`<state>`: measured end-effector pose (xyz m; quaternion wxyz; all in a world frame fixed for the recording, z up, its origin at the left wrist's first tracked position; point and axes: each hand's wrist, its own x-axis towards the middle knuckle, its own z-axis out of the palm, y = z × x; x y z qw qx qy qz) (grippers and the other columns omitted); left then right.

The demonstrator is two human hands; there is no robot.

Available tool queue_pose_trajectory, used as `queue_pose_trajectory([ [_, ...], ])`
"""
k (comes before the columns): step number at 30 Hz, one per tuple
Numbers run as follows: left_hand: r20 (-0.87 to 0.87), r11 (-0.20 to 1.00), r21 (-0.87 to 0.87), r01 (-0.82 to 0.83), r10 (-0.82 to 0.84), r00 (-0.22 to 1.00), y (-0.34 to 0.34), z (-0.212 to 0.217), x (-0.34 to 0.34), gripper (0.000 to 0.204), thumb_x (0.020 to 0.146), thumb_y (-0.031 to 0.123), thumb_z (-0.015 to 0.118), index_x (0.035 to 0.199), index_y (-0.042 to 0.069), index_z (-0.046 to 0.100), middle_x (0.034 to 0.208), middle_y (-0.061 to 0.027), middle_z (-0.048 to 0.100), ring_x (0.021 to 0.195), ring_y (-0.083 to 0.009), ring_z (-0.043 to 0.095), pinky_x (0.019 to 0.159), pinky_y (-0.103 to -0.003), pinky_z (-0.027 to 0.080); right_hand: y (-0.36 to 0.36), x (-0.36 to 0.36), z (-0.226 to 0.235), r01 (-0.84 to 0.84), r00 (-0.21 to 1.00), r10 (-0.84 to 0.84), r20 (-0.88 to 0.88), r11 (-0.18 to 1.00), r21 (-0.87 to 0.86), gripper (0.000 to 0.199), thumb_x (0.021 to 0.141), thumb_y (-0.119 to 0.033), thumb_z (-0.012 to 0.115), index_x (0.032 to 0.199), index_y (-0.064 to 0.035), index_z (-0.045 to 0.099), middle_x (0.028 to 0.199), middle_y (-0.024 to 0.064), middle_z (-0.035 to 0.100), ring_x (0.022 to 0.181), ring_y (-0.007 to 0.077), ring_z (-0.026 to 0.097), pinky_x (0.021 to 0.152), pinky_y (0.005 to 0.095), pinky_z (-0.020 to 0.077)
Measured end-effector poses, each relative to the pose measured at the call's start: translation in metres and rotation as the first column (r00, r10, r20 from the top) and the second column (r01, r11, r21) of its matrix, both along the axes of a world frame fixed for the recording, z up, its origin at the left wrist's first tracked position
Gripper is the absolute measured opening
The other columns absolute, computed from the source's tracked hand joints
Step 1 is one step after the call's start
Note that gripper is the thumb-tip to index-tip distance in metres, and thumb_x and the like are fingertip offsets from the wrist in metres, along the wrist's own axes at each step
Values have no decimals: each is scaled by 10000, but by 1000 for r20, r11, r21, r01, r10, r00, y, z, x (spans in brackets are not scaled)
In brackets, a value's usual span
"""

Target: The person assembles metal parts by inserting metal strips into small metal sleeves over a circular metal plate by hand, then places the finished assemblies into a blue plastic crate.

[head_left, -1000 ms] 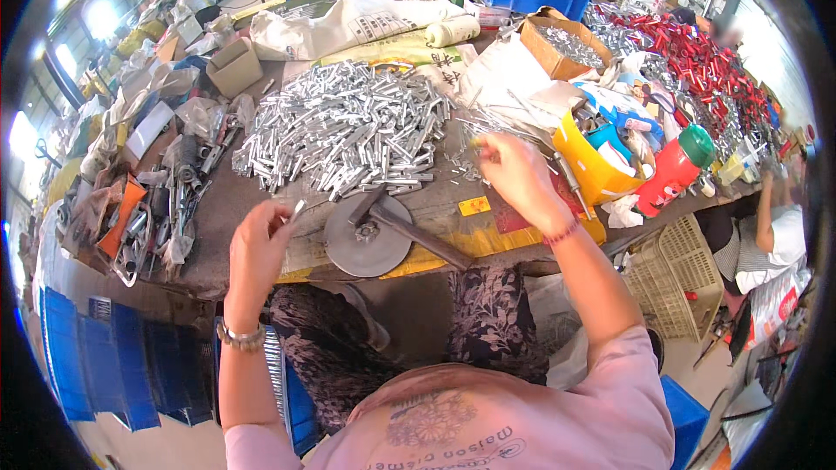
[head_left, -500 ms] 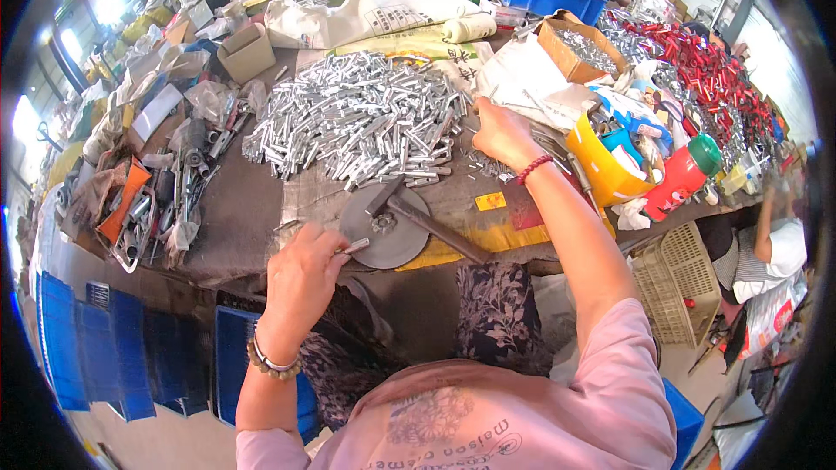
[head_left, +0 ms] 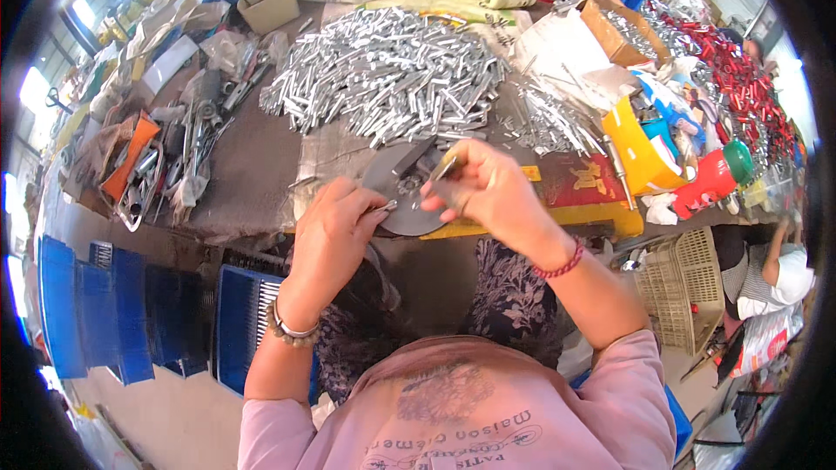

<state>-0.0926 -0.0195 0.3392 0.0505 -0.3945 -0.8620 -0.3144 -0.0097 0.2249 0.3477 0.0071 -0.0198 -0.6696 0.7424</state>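
Note:
My left hand (head_left: 333,224) is closed over the near left edge of a round grey disc (head_left: 409,223). Thumb and fingers pinch a small silver metal tube (head_left: 387,206), its end sticking out to the right. Close by, my right hand (head_left: 496,196) hovers over the disc's right side, fingertips drawn together and partly blurred. Something small and shiny shows at its fingers, too unclear to name. A hammer (head_left: 407,159) lies across the disc; my right hand hides most of its handle. Beyond the disc spreads a large heap of silver tubes (head_left: 392,78).
Thin metal pins (head_left: 553,117) lie right of the heap, near a yellow container (head_left: 640,148) and a red bottle with a green cap (head_left: 714,178). Tools and an orange-handled item (head_left: 131,157) crowd the left. Blue crates (head_left: 244,322) stand below; a beige crate (head_left: 684,287) is at right.
My right hand has come back from the thin pins to the disc, beside my left hand. The left hand still pinches the tube. The whole view has shifted slightly.

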Motion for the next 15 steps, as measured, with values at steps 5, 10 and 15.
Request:
queue_pose_trajectory([
  [5, 28, 999, 46, -23, 22, 999, -3, -4, 4, 163, 905, 64, 801, 1066, 40, 796, 973, -115, 682, 921, -319, 697, 796, -403, 548, -18, 13, -10, 121, 984, -48, -172, 887, 447, 224, 870, -14, 791, 1029, 12, 635, 900, 164, 707, 808, 246, 760, 712, 382, 564],
  [10, 43, 997, 78, -30, 26, 999, -6, -10, 5, 160, 903, 54, 817, 1062, 37, 809, 963, -103, 687, 897, -283, 694, 777, -368, 547, -11, 22, -3, 104, 977, 65, -204, 686, 720, 173, 856, -34, 734, 1012, -3, 665, 934, 181, 717, 850, 411, 714, 760, 484, 565],
  [15, 45, 991, 126, -43, 37, 998, -5, -16, 6, 175, 883, 26, 834, 1057, 35, 828, 955, -92, 689, 867, -252, 687, 764, -344, 544, -22, 26, -4, 279, 921, 144, -362, 405, 871, 45, 886, -54, 727, 909, -72, 692, 923, 116, 656, 881, 348, 699, 778, 491, 570],
])
